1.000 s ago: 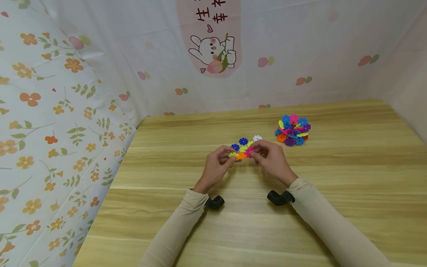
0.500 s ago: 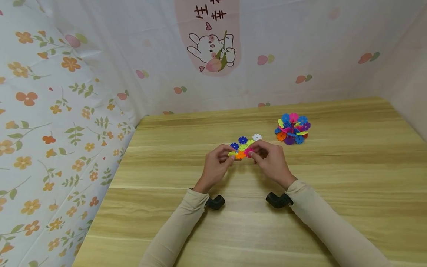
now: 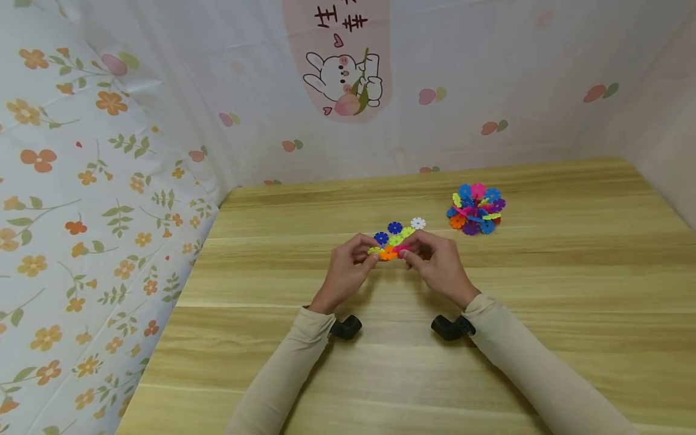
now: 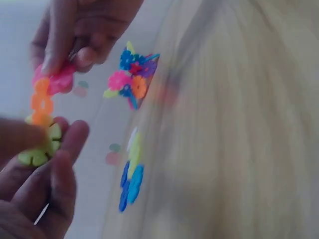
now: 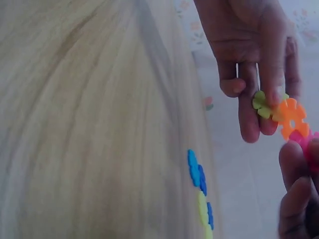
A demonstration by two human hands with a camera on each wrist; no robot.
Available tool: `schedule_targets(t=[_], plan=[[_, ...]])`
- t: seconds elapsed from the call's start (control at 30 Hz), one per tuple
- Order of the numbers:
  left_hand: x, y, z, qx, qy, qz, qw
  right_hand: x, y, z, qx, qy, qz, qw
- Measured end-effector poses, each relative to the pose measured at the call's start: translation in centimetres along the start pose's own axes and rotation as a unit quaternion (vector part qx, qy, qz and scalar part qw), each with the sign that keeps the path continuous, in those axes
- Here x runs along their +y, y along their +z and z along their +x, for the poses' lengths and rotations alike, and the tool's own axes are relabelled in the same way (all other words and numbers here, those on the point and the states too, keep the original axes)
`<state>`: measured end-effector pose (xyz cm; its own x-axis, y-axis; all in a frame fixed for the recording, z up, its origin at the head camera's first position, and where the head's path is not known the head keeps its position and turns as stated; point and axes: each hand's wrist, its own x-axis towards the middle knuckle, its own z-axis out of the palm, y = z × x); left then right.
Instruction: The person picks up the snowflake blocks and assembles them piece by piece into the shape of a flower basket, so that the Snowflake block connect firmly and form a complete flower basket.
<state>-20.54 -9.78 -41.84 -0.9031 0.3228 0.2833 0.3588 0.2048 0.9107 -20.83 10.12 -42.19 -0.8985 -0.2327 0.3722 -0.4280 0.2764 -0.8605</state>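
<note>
Three flower-shaped plastic discs are joined in a row between my hands, above the table. My left hand (image 3: 346, 269) pinches the yellow-green disc (image 4: 35, 155) at one end. An orange disc (image 5: 292, 119) sits in the middle, linked to both neighbours. At the other end a pink disc (image 4: 54, 79) is pinched by my right hand (image 3: 441, 266). Just behind the hands lie loose discs: dark blue ones (image 3: 394, 228), yellow-green ones (image 3: 408, 232), a white one (image 3: 417, 223) and a light blue one (image 4: 135, 184).
A ball-like cluster of many-coloured joined discs (image 3: 476, 209) stands at the back right of the wooden table (image 3: 272, 241). Behind the table hangs a printed cloth (image 3: 467, 72), with a flowered cloth (image 3: 98, 211) on the left. Each wrist wears a black device (image 3: 454, 327).
Both hands have shifted slightly left with the joined discs. The orange disc has turned to face the head camera more, and the pink disc shows less. The loose discs stay put.
</note>
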Motion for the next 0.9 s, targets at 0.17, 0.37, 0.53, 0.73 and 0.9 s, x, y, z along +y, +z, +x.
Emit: schedule_targets(t=[0.17, 0.37, 0.53, 0.73, 0.9], plan=[[-2.2, -0.6, 0.4, -0.043, -0.012, -0.008, 0.999, 1.4, 0.2, 0.3, -0.032, 0.019, 0.008, 0.9993], [-2.0, -0.2, 0.7, -0.053, 0.0, 0.052, 0.9972, 1.3, 0.2, 1.0, -0.051, 0.009, 0.0, 0.9987], [-1.9, -0.2, 0.6, -0.046, 0.005, 0.071, 0.9964, 1.4, 0.1, 1.4, -0.064, 0.016, 0.01, 0.9977], [-1.7, -0.5, 0.4, -0.052, -0.006, 0.087, 0.9948, 1.5, 0.1, 1.5, -0.081, 0.029, 0.018, 0.9961], [-1.1, -1.0, 0.3, -0.047, -0.023, 0.096, 0.994, 2.4, -1.0, 2.4, -0.139, 0.037, 0.023, 0.9893]])
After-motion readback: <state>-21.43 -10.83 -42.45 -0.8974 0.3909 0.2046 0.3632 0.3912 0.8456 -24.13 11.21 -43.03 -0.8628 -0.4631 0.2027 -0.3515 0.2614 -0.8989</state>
